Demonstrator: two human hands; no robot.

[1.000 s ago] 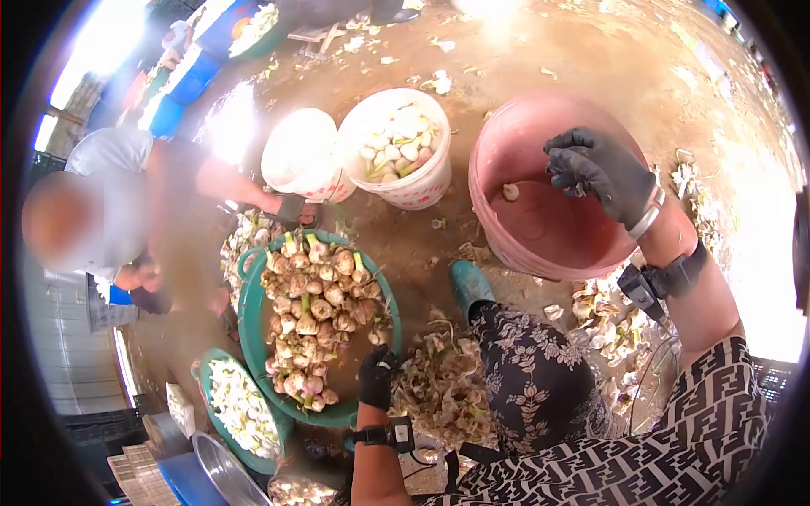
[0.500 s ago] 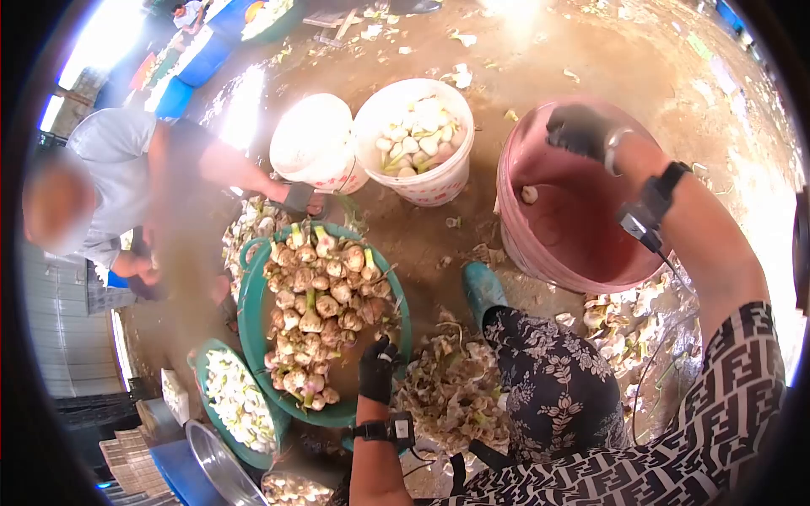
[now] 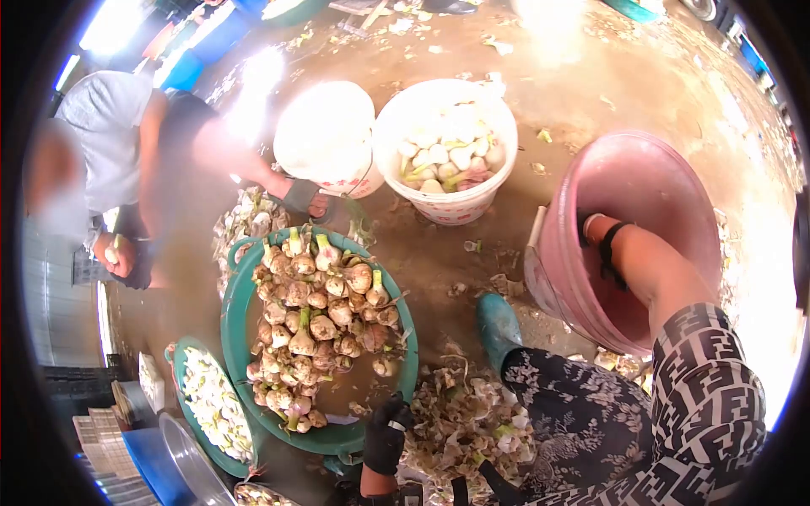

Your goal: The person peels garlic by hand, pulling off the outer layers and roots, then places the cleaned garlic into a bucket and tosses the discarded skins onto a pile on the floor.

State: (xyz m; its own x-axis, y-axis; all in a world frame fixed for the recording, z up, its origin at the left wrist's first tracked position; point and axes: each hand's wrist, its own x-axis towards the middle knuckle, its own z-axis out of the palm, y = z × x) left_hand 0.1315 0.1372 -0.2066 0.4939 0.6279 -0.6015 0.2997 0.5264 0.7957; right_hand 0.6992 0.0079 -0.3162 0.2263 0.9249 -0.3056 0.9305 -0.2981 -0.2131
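Observation:
My left hand (image 3: 388,434), in a black glove, is by the near right rim of a green tub (image 3: 410,371) piled with dirty garlic bulbs (image 3: 321,327). Its fingers are curled, and a small pale strip shows at them; what they hold is not clear. My right hand (image 3: 583,226) is down inside the pink bucket (image 3: 564,207). The bucket wall and my wrist hide nearly all of it, so its fingers and anything in them cannot be seen.
Beyond the tub stand a white bucket (image 3: 498,181) of peeled garlic and another white bucket (image 3: 325,135). A green basket (image 3: 173,371) of trimmed garlic is at left. A co-worker (image 3: 118,135) sits there. Garlic skins (image 3: 464,413) lie beside my boot (image 3: 498,325).
My right hand has gone from above the pink bucket down into it. The view has shifted. My left hand has drawn back from over the green tub toward its near right rim.

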